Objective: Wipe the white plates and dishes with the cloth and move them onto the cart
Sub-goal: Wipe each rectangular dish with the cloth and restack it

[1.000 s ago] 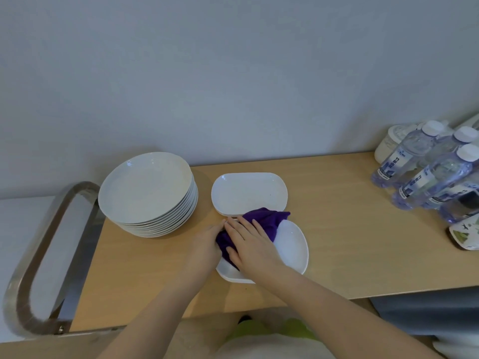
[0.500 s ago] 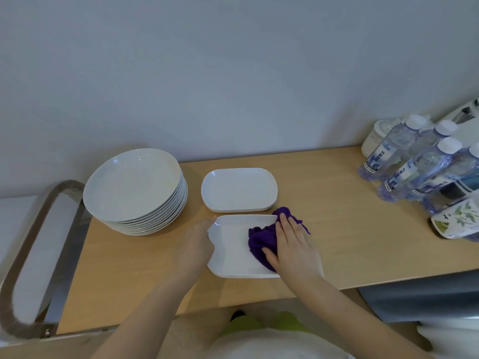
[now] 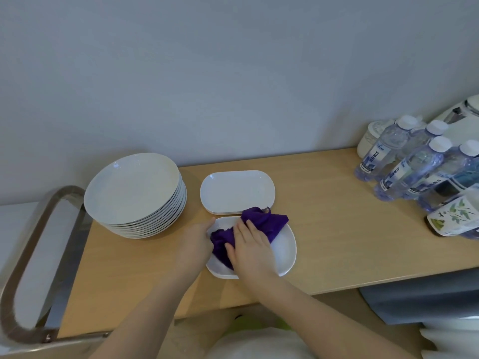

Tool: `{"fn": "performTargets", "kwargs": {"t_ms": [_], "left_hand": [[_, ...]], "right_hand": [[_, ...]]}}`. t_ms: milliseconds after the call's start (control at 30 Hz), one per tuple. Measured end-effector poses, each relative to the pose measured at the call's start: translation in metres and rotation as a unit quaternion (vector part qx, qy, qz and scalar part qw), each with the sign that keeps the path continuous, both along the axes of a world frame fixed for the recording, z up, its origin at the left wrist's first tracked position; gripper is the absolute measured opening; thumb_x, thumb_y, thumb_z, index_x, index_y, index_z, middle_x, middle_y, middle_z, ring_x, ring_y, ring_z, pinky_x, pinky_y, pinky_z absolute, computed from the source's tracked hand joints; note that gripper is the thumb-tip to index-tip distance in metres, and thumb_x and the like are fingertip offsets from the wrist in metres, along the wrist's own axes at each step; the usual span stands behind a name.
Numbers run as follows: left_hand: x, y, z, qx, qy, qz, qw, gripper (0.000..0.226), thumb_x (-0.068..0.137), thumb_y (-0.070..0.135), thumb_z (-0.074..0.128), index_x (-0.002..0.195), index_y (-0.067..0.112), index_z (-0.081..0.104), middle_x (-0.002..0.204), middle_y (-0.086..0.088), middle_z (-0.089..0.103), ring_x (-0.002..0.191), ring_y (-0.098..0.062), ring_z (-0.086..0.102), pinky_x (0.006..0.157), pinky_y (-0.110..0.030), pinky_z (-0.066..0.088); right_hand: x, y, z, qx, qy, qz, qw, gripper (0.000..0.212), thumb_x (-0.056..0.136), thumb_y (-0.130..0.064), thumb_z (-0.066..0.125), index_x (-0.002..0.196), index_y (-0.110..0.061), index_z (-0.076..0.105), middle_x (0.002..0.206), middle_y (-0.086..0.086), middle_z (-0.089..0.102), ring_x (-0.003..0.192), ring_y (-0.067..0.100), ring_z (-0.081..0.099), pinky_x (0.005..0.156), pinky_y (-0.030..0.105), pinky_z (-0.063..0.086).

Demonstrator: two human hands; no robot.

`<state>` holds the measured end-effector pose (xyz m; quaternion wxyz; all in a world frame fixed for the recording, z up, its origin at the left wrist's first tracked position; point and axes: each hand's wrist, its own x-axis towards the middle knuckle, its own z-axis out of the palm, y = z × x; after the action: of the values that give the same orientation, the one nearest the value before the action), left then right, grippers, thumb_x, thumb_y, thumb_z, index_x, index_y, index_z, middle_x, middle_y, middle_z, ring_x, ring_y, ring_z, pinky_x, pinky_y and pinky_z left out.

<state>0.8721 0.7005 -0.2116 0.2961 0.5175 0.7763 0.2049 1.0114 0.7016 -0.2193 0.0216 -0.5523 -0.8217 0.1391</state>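
Against a grey wall [image 3: 233,73], wooden counter [image 3: 324,229] with white dishes [image 3: 237,191], bottles [image 3: 404,172].

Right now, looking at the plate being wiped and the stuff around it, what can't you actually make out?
Head view only:
- Oval dish: centre hidden by purple cloth and right hand.
- Left hand: fingers at the dish's rim, grip hidden.
- Water bottles: labels too blurred to read.
- Cart handle: cart itself cut off at left edge.

Body, head view: both forearms bare to the bottom frame edge, no sleeves visible. Left hand [image 3: 194,244] and right hand [image 3: 252,251] bare; no gloves, rings, watch or bands visible. Torso at the bottom edge: white garment, with yellow-green fabric showing just above it.
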Motion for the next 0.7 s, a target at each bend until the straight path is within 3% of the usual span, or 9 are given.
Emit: {"fn": "performTargets", "kwargs": {"t_ms": [133,233,300,467,567,700], "left_hand": [[-0.002,0.002,0.002,-0.012,-0.012,0.008,1.000,0.061,0.084,-0.012,0.042,0.135,0.019,0.053,0.133,-0.006,0.057,0.115,-0.020,0.055,0.082,-0.018,0.041],[-0.002,0.001,0.002,-0.006,-0.021,0.006,1.000,0.062,0.083,-0.013,0.042,0.135,0.019,0.053,0.130,-0.007,0.058,0.106,-0.015,0.056,0.083,-0.019,0.041],[-0.001,0.001,0.002,-0.008,-0.028,0.008,1.000,0.062,0.084,-0.012,0.043,0.136,0.021,0.052,0.128,-0.006,0.059,0.098,-0.009,0.052,0.082,-0.020,0.041],[0.001,-0.003,0.000,-0.014,-0.042,0.010,0.999,0.062,0.084,-0.007,0.042,0.135,0.027,0.051,0.125,-0.003,0.060,0.109,-0.014,0.055,0.086,-0.028,0.046],[0.001,-0.006,0.000,-0.007,-0.025,0.007,1.000,0.062,0.082,-0.006,0.039,0.131,0.031,0.053,0.114,0.001,0.063,0.101,-0.014,0.057,0.078,-0.031,0.050],[0.001,-0.005,0.002,-0.003,-0.005,0.004,1.000,0.056,0.086,-0.002,0.042,0.128,0.031,0.055,0.107,0.005,0.064,0.094,-0.015,0.058,0.079,-0.035,0.054]], "right_hand": [[-0.008,-0.019,0.005,0.050,0.002,0.019,0.999,0.054,0.088,-0.046,0.057,0.130,-0.011,0.058,0.135,0.003,0.056,0.126,0.015,0.051,0.104,0.029,0.040],[-0.001,-0.016,-0.002,0.021,0.020,0.074,0.997,0.061,0.096,-0.042,0.044,0.146,-0.010,0.032,0.153,0.005,0.032,0.141,0.019,0.028,0.115,0.032,0.019],[0.009,-0.011,-0.003,-0.002,0.027,0.102,0.994,0.060,0.097,-0.041,0.041,0.149,-0.013,0.026,0.156,0.002,0.026,0.143,0.018,0.020,0.116,0.032,0.013],[0.042,-0.003,0.005,-0.006,0.037,0.115,0.993,0.057,0.093,-0.042,0.052,0.143,-0.018,0.037,0.149,-0.004,0.037,0.136,0.014,0.031,0.112,0.027,0.021],[0.068,-0.001,0.007,0.009,0.036,0.087,0.996,0.057,0.092,-0.044,0.053,0.142,-0.022,0.038,0.146,-0.008,0.038,0.134,0.010,0.033,0.109,0.024,0.025],[0.094,0.001,0.009,0.014,0.010,0.077,0.997,0.057,0.093,-0.048,0.049,0.143,-0.026,0.035,0.148,-0.012,0.034,0.135,0.007,0.031,0.108,0.023,0.027]]}}
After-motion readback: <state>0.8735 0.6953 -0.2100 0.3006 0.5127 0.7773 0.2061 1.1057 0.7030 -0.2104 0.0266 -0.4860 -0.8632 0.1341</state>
